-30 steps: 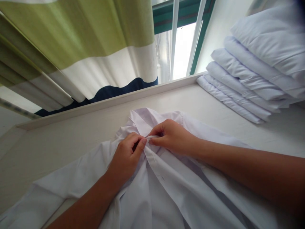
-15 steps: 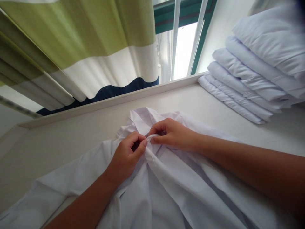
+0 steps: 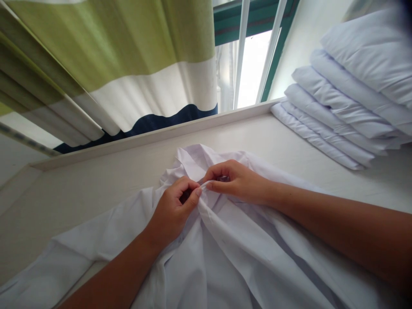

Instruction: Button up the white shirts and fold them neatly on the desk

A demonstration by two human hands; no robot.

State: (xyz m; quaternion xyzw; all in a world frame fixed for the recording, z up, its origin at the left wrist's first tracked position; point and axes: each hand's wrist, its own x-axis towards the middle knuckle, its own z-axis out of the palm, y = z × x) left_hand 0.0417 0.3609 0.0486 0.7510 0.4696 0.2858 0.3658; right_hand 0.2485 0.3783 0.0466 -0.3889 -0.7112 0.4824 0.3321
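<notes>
A white shirt (image 3: 225,253) lies spread on a pale table (image 3: 96,184), its collar (image 3: 193,161) pointing away from me. Just below the collar, my left hand (image 3: 172,210) pinches the shirt's front edge with thumb and curled fingers. My right hand (image 3: 240,182) pinches the facing front edge from the other side. The fingertips of both hands meet at the top of the shirt's opening. What sits between the fingertips is too small to make out.
A stack of several folded white garments (image 3: 347,107) stands at the table's far right. A raised ledge (image 3: 154,135) runs along the table's back edge. Behind it hang a green, white and navy curtain (image 3: 128,68) and a window (image 3: 254,64).
Both hands stay pinched at the same spot below the collar, with only slight finger movement. The view has shifted a little.
</notes>
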